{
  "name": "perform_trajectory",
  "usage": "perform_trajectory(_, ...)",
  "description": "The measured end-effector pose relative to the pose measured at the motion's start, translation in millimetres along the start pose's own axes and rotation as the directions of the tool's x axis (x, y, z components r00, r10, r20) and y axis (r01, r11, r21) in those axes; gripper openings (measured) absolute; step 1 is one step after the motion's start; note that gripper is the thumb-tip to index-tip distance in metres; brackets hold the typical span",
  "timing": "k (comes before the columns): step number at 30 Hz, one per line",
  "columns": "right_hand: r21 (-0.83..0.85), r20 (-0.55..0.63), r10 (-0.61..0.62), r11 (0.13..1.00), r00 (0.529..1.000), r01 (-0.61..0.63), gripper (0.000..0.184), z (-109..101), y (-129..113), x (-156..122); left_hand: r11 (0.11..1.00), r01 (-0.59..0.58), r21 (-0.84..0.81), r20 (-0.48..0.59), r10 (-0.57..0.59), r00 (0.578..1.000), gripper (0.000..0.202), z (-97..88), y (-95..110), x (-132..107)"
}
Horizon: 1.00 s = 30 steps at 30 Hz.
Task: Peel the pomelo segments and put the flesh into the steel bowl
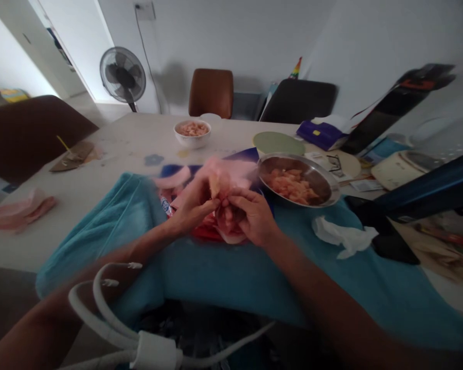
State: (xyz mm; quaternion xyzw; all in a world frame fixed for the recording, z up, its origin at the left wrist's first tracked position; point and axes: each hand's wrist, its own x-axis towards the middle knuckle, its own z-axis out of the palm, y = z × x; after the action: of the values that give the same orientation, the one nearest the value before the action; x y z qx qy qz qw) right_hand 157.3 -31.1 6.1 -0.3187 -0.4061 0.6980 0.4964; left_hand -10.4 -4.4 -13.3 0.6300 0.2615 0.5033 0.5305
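In the head view, my left hand (195, 201) and my right hand (252, 211) meet above the teal towel (200, 270). Between their pinched fingers is a pale pinkish piece of meat (216, 185), blurred, its exact kind unclear. Under and behind the hands lie pink sheets (173, 180) and red and blue packaging (206, 231). A steel bowl (327, 198) just right of my right hand holds many pale pink-orange meat pieces (293, 187). Farther back, similar pieces fill a white bowl (193, 141).
A crumpled tissue (345, 236) and a black tablet-like slab (395, 241) lie at right, near a dark blue cylinder (435, 190). A green round lid (278, 143) sits behind the steel bowl. Pink cloth (19, 210) lies far left. White cables (111, 318) hang close below me.
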Motion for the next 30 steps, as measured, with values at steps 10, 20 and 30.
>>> perform_trajectory(10, -0.009, -0.092, 0.061, 0.998, 0.994, -0.062, 0.036, 1.2, 1.4, 1.4, 1.0, -0.01, 0.013, 0.035, 0.01, 0.999, 0.023, 3.9, -1.1, -2.2)
perform_trajectory(20, -0.135, -0.106, 0.014, 0.99, 0.994, -0.028, 0.019, 2.2, -2.6, 0.0, 0.997, 0.061, -0.037, 0.001, -0.061, 0.998, 0.022, 3.0, 0.3, -1.2)
perform_trajectory(30, -0.136, -0.162, -0.014, 0.991, 0.987, -0.008, 0.007, 1.2, 0.8, -1.3, 0.996, 0.087, -0.002, -0.032, -0.087, 0.996, 0.021, 1.3, -1.6, -1.0)
